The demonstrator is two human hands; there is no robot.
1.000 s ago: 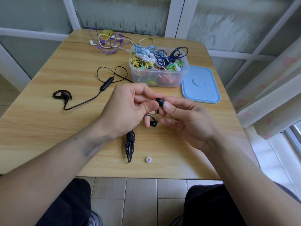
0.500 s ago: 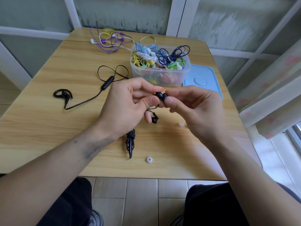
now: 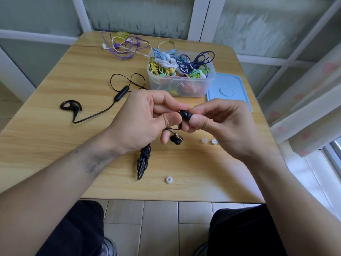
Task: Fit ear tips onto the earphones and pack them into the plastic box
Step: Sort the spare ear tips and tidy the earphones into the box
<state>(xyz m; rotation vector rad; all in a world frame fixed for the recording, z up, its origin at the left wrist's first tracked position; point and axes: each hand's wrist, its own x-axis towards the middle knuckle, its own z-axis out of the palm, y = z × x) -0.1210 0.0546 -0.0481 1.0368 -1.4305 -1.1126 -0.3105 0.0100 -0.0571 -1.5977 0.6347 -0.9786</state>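
Observation:
My left hand (image 3: pixel 140 121) pinches a black earbud (image 3: pixel 185 116) above the table's middle. My right hand (image 3: pixel 225 126) pinches the same earbud from the right with thumb and forefinger. The second black earbud (image 3: pixel 175 139) dangles below my left fingers. Its bundled black cable (image 3: pixel 143 162) hangs down onto the wood. White ear tips lie loose: one (image 3: pixel 168 179) near the front edge, two more (image 3: pixel 204 140) (image 3: pixel 214 141) beside my right hand. The clear plastic box (image 3: pixel 208 85) behind my hands is full of coloured earphones.
A blue lid (image 3: pixel 228 89) lies right of the box. A black ear-hook headset (image 3: pixel 71 107) with its cable loops across the left side. Purple and white earphones (image 3: pixel 123 47) are tangled at the far edge. The wooden table (image 3: pixel 55 137) ends just below the front ear tip.
Both hands rose slightly and my right hand shifted its pinch on the earbud. Two white ear tips that my right hand hid now show beside it.

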